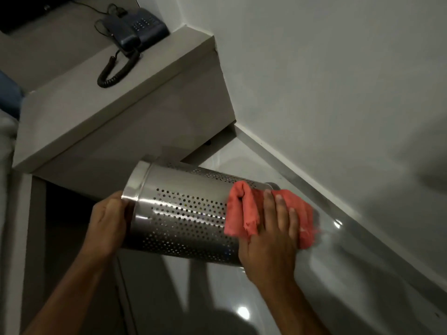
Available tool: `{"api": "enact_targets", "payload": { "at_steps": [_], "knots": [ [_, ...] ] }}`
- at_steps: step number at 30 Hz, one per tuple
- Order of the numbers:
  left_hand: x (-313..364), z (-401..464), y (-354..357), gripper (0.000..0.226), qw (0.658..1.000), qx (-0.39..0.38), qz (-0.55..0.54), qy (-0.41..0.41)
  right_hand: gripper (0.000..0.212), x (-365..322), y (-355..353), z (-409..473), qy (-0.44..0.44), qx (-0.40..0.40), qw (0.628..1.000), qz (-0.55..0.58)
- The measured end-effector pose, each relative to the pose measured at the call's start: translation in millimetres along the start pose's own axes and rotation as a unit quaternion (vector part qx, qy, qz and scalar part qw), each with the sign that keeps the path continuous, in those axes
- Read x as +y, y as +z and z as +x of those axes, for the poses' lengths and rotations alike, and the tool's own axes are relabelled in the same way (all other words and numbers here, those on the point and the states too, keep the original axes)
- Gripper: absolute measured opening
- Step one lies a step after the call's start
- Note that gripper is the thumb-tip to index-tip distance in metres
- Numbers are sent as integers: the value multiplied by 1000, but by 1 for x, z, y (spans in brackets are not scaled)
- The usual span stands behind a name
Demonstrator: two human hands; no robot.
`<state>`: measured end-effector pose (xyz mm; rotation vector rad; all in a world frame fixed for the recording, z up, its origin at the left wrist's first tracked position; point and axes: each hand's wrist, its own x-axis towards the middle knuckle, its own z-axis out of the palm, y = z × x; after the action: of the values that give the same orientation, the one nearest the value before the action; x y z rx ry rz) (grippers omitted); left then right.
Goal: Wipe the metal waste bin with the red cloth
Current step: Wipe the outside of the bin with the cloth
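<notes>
A shiny perforated metal waste bin (pixel 183 211) is held on its side above the floor, its rim to the left and its base to the right. My left hand (pixel 108 223) grips the rim end. The red cloth (pixel 244 209) lies crumpled over the bin's base end. My right hand (pixel 271 238) presses flat on the cloth, fingers spread and pointing away from me. Part of the cloth is hidden under that hand.
A grey desk (pixel 96 112) stands behind the bin, with a dark corded telephone (pixel 137 30) on top and its coiled cord (pixel 116 71) hanging over the surface. A white wall (pixel 338 81) with a skirting board (pixel 314 192) runs along the right. The floor (pixel 242 298) is glossy.
</notes>
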<state>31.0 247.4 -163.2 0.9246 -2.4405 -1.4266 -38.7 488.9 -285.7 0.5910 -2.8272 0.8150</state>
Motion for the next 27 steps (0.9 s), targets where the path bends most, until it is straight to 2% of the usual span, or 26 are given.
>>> {"api": "enact_targets", "payload": {
  "at_steps": [2, 5, 7, 9, 11, 14, 16, 18, 20, 23, 25, 27],
  "knots": [
    [-7, -3, -6, 28, 998, 59, -33, 5, 74, 7, 2, -8, -5, 29, 999, 20],
    [6, 10, -20, 42, 976, 28, -165, -142, 63, 9, 1, -9, -45, 47, 995, 71],
    [15, 23, -18, 49, 974, 21, -163, -154, 57, 8, 0, -10, -68, 58, 992, 89],
    [28, 29, -5, 49, 980, 75, -136, -122, 56, 7, -2, -12, -33, 66, 993, 91],
    [36, 27, 7, 43, 988, 125, -84, -35, 58, -3, -8, -10, 44, 69, 992, 95],
    [40, 10, 16, 50, 990, 66, 3, 126, 63, -39, -23, 7, 113, 40, 985, 125],
    [43, 0, 16, 48, 985, 27, 13, 173, 68, -78, -34, 25, 70, 25, 983, 166],
    [45, -7, 14, 42, 981, 17, 10, 195, 67, -119, -42, 45, -13, 23, 977, 213],
    [48, -13, 11, 23, 977, -14, 13, 213, 64, -147, -43, 58, -93, 18, 964, 248],
    [39, -21, 4, 45, 976, -13, 11, 215, 75, -131, -29, 42, -198, 16, 959, 201],
    [29, -25, 1, 59, 979, 30, 13, 200, 81, -82, -14, 14, -145, 30, 975, 168],
    [19, -26, 0, 61, 981, 65, 28, 180, 70, -26, -5, -15, -23, 17, 994, 107]
  ]
}}
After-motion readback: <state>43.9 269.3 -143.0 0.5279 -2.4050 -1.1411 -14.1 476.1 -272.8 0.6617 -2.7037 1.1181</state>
